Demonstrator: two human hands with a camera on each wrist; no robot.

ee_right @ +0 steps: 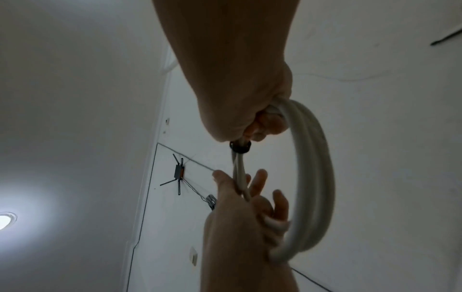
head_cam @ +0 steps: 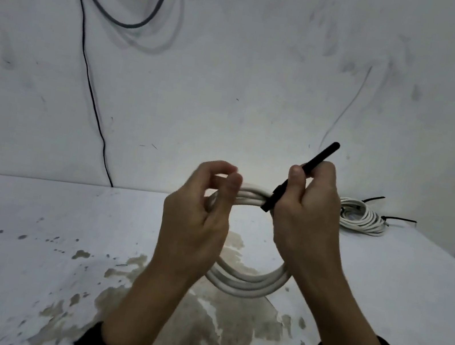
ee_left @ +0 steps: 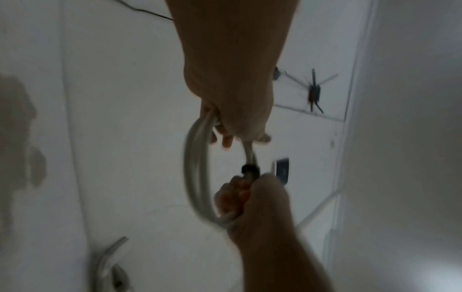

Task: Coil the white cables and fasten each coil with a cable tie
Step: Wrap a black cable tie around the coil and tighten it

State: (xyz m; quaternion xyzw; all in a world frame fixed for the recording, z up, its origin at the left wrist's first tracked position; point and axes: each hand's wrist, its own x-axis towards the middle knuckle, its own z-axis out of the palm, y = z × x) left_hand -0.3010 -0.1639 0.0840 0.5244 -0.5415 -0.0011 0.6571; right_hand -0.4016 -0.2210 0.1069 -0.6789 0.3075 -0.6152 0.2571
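I hold a white cable coil (head_cam: pixel 246 284) upright above the table with both hands. My left hand (head_cam: pixel 229 178) grips the coil's upper left, thumb and fingers curled round the strands; the left wrist view shows that hand (ee_left: pixel 225 136) on the coil (ee_left: pixel 197 168). My right hand (head_cam: pixel 309 177) grips the tail of a black cable tie (head_cam: pixel 318 160), which sticks up to the right. The tie loops round the coil's top strands next to the right thumb. In the right wrist view, the tie (ee_right: pixel 240 148) circles the strands just below my right hand (ee_right: pixel 260 130).
A second white coil (head_cam: pixel 362 220), bound with black ties, lies at the table's back right. The white table (head_cam: pixel 30 229) is stained brown near me and its right edge runs diagonally. A thin black wire (head_cam: pixel 86 73) and a grey cable loop (head_cam: pixel 145 8) hang on the wall.
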